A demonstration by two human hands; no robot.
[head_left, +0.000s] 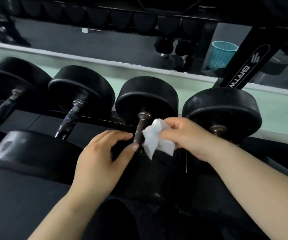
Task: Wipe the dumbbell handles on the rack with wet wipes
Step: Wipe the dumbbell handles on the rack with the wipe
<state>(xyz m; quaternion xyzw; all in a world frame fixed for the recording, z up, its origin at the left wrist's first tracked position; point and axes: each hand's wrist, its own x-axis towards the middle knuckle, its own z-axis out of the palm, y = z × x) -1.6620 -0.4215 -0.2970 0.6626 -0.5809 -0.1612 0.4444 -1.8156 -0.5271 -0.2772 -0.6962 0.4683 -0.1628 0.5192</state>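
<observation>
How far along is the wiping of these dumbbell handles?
Done: unclear; the leftmost handle and second handle glint, perhaps wet. In hand: the right hand holds a wet wipe at the third dumbbell's handle while the left hand grips it. Left: at least the rightmost handle.

My left hand (105, 153) curls thumb and fingers round the handle (141, 127); just right of it, my right hand (188, 137) pinches the wipe (154, 137), both forearms outstretched.
</observation>
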